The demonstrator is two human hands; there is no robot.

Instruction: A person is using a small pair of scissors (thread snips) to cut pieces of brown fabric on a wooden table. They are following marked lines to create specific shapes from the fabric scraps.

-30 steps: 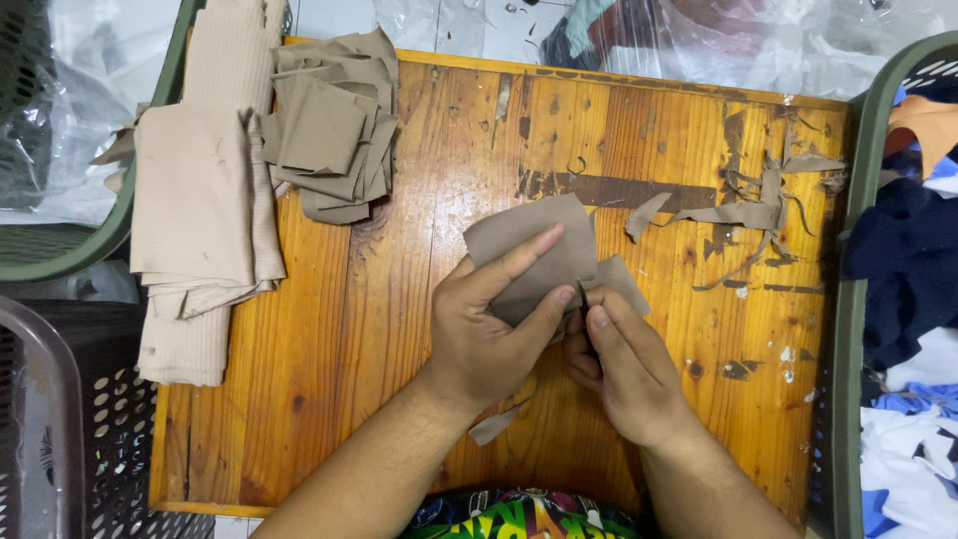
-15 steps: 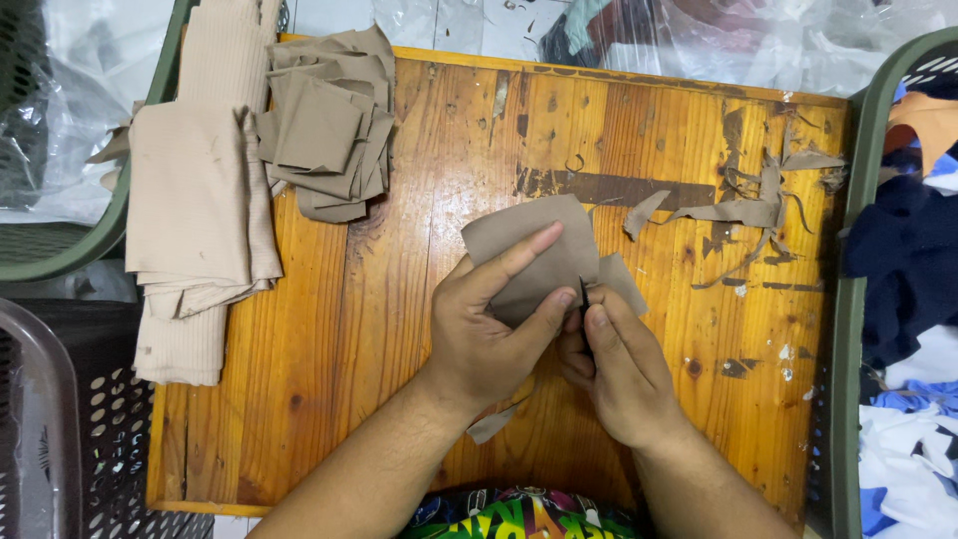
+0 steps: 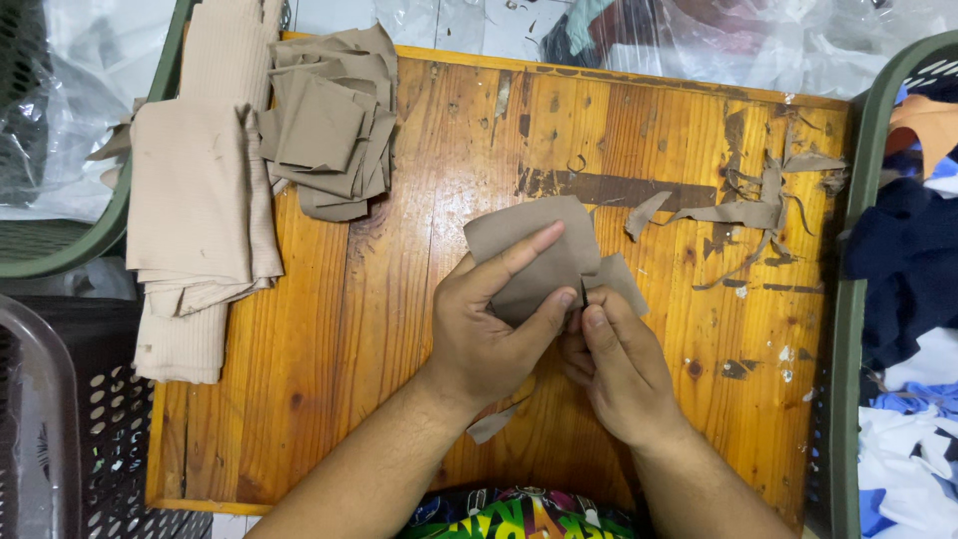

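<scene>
Both hands grasp one brown fabric piece [image 3: 534, 255] above the tabletop [image 3: 399, 329]: left hand [image 3: 494, 329] pinches and steadies it, right hand [image 3: 614, 364] grips its edge. Cut squares [image 3: 329, 130] stacked far left, scraps [image 3: 743, 205] right.

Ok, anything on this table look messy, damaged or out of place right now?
Loose fabric scraps lie strewn across the table's far right. The wood there is scuffed, with dark worn patches. The folded beige cloth overhangs the left edge. The cut squares pile sits unevenly.
</scene>
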